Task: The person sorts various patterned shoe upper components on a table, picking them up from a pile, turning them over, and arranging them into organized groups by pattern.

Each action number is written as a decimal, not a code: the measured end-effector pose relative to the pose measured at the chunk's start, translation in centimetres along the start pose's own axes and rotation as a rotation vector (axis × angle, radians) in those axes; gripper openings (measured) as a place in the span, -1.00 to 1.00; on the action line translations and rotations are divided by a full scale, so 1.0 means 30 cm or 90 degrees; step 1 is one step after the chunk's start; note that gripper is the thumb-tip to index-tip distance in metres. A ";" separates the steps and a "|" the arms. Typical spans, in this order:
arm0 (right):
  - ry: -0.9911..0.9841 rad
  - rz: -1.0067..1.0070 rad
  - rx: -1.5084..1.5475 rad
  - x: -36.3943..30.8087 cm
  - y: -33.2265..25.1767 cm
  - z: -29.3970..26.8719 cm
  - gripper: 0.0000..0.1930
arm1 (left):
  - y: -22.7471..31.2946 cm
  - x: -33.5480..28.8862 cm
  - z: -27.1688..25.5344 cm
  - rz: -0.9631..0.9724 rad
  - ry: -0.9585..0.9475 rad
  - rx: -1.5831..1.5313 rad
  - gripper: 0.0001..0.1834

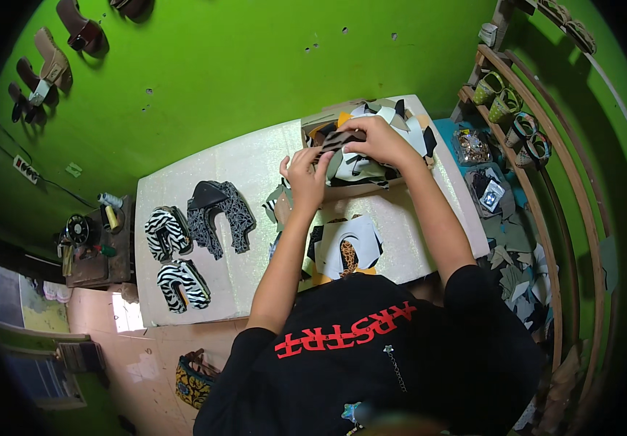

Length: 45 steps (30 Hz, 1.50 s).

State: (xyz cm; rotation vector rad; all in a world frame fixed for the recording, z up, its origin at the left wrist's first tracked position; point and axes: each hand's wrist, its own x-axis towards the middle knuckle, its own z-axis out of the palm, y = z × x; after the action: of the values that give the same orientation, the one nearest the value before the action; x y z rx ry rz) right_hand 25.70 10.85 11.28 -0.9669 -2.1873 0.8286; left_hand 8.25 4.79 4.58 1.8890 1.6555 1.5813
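Observation:
Above an open cardboard box (357,190), my left hand (306,174) and my right hand (382,142) pinch a dark brown striped scrap of material (339,139) between them. The fingers of both hands are closed on its edges. White, black, tan and orange offcuts (360,168) fill the box under my hands. More scraps (280,203) lie beside the box near my left wrist. Closer to my body are white cut sheets (331,243) with a leopard-print piece (349,254) on them.
On the table's left sit zebra-print U-shaped pieces (168,232) and a grey patterned stack (233,218) topped by a black piece (208,195). A sewing machine (78,229) stands further left. Shoes (504,105) line a wooden rack at right, above piled scraps (513,272). A bag (194,381) rests on the floor.

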 end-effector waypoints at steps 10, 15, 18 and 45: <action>0.122 0.114 0.254 -0.091 0.023 0.219 -0.77 | -0.100 -0.081 -0.199 -0.173 0.112 -0.337 -0.72; 0.031 0.139 0.360 -0.085 -0.025 0.405 -0.79 | -0.173 -0.171 -0.335 -0.239 0.137 -0.335 -0.76; 0.010 0.168 0.312 -0.069 -0.089 0.525 -0.78 | -0.242 -0.235 -0.469 -0.299 0.083 -0.287 -0.78; -0.041 0.177 0.123 0.027 -0.511 1.818 -0.79 | -0.890 -0.763 -1.463 -0.547 0.150 0.004 -0.76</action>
State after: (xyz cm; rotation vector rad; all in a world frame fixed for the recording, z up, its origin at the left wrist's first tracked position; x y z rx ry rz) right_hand -20.53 -12.90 -11.30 -1.1750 -2.0068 1.1911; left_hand -37.73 -24.68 -8.81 0.7724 2.1325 1.4093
